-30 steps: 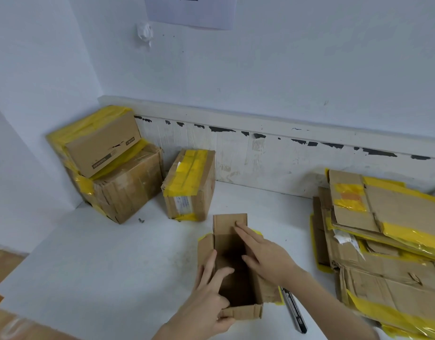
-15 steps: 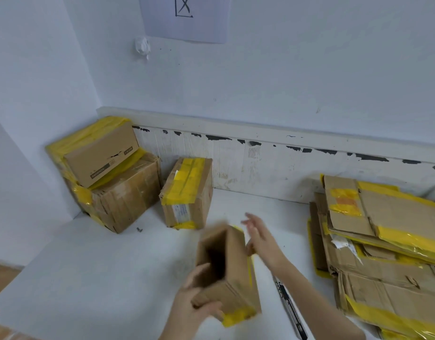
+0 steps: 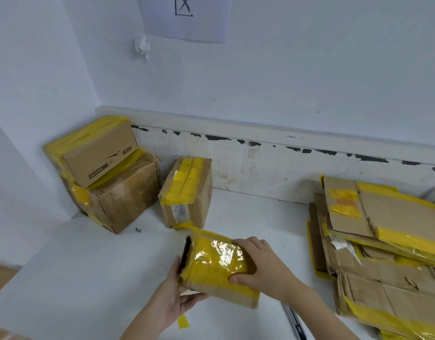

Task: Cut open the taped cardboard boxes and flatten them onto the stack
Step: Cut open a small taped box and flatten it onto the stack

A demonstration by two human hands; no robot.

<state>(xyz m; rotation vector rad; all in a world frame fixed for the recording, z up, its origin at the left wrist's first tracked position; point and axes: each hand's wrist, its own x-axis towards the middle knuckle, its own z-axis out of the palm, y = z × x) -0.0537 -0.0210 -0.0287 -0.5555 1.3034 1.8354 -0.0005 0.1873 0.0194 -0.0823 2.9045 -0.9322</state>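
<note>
A small cardboard box (image 3: pixel 216 268) wrapped in glossy yellow tape is held just above the white table, taped face up, its open end facing left. My left hand (image 3: pixel 177 298) grips its lower left corner from beneath. My right hand (image 3: pixel 263 268) lies over its right side, fingers on top and thumb on the near face. Flattened boxes with yellow tape form a stack (image 3: pixel 388 261) at the right. A utility knife (image 3: pixel 295 322) lies on the table, partly hidden under my right forearm.
Three taped boxes stand at the back left: a small one (image 3: pixel 98 153) on a large one (image 3: pixel 123 197), and an upright one (image 3: pixel 187 192) beside them. A loose strip of yellow tape (image 3: pixel 183 321) lies near my left wrist. The white table (image 3: pixel 76 266) meets the wall behind.
The small box has been lifted and turned over, from open side up to taped face up. My right hand moved from inside the box to its right side.
</note>
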